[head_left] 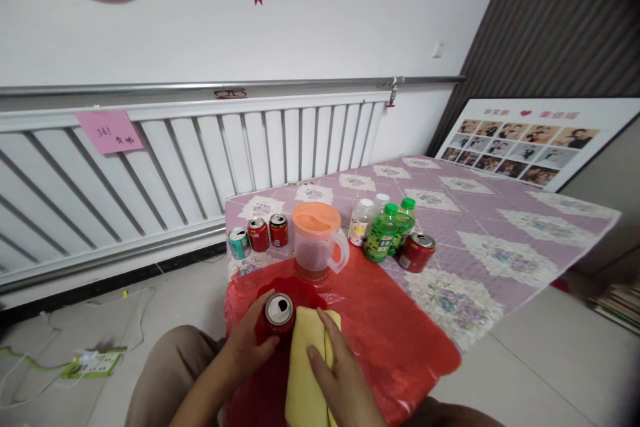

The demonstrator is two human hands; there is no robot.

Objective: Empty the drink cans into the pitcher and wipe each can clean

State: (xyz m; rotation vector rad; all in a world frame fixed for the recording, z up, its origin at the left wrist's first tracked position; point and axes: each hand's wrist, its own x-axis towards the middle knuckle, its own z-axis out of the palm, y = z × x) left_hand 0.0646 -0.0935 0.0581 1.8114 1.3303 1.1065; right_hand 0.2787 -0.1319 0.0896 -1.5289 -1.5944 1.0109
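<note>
My left hand (246,341) is wrapped round an opened red drink can (279,310), its top facing up toward me. Held close beside the can is a folded yellow cloth (305,350), with the fingers of my right hand (345,370) closed over its right side. Both are above a glossy red plastic sheet (385,327) at the table's near corner. A dark red scalloped shape (313,292) shows behind the can; what it is I cannot tell. Just beyond stands a clear pitcher (309,250) with an orange lid, its handle on the right.
Left of the pitcher stand a teal can (239,244) and two red cans (259,235). On its right are white-capped bottles (359,223), green-capped bottles (381,237) and another red can (417,252). A white radiator (280,143) runs behind the flowered tablecloth (475,240).
</note>
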